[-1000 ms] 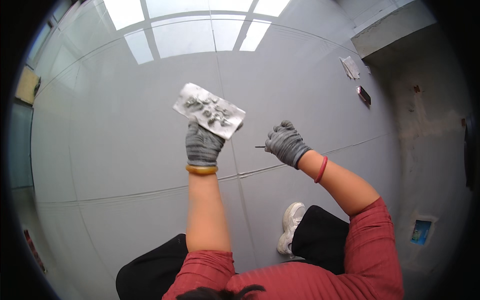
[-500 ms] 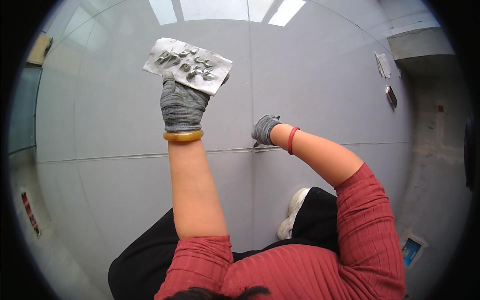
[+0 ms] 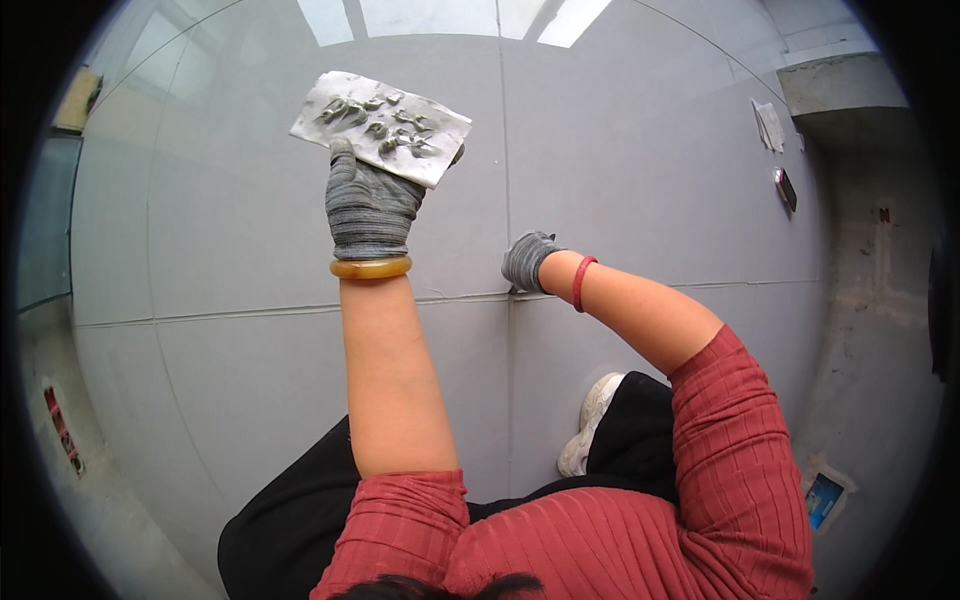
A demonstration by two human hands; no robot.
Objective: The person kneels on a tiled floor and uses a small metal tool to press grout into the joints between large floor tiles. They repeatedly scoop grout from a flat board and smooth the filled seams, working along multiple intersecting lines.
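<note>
Fingers of my knit-gloved left hand (image 3: 368, 205) grip a flat white board (image 3: 382, 127) smeared with grey putty lumps; right hand (image 3: 530, 262) presses the glossy grey tile joint (image 3: 507, 150), fingers curled, hidden; small blue packet (image 3: 824, 499) lies lower right.

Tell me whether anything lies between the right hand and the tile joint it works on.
Nothing visible does: the right hand rests right at the crossing of the joints. The left hand holds the smeared board off to the side.

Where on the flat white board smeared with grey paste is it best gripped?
Grip the flat white board at its near long edge, from below, as the gloved left hand does: paste dabs cover its upper face, so thumb on the bare margin, fingers beneath, keeps it level.
</note>
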